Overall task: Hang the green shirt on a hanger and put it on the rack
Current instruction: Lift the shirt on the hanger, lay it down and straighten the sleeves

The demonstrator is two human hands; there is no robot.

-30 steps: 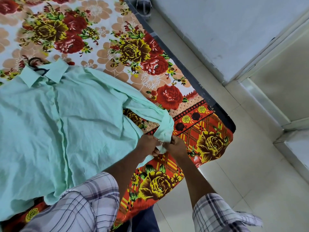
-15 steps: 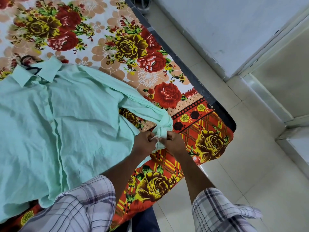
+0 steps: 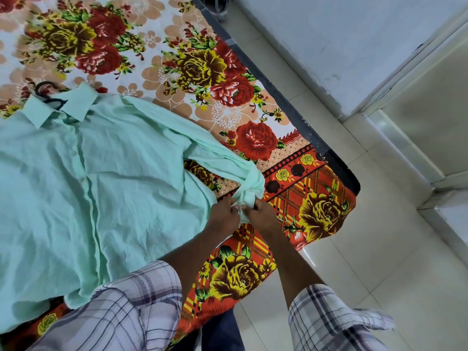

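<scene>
The light green shirt (image 3: 106,188) lies spread flat, front up, on the flowered bed. A dark hanger (image 3: 46,93) sits inside it, its hook poking out above the collar. The shirt's right sleeve runs down toward the bed's corner. My left hand (image 3: 224,216) and my right hand (image 3: 263,215) are close together at the sleeve's cuff (image 3: 249,192), both pinching its bunched fabric. The fingertips are hidden in the cloth.
The bed cover (image 3: 316,198) with red and yellow roses hangs over the bed's corner. Pale floor tiles (image 3: 379,262) lie to the right. A white wall and a door frame (image 3: 405,79) stand at the upper right. No rack shows.
Both hands have stayed on the cuff, working it slightly upward. The view has shifted a little; the shirt and hanger have not moved.
</scene>
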